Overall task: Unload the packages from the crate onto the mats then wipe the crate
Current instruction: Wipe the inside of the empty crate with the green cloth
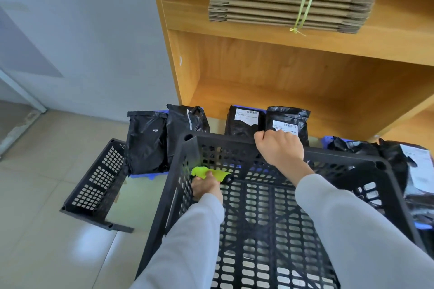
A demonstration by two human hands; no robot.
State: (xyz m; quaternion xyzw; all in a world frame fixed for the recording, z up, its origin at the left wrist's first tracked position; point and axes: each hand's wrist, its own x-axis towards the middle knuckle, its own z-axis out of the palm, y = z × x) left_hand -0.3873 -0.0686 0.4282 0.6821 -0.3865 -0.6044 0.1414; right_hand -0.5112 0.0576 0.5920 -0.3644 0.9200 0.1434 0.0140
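I'm in the wiping step: my left hand [206,186] grips the green cloth [209,173] inside the emptied black crate [258,230]; right hand [279,148] clutches its far rim. Packages [146,141] stand behind on blue mats [150,175]. Next, sweep the mesh floor.

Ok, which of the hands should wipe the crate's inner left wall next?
Left. The left hand already holds the green cloth against that wall, while the right hand grips the crate rim, steadying it.

Bright daylight — floor glare, fisheye edges
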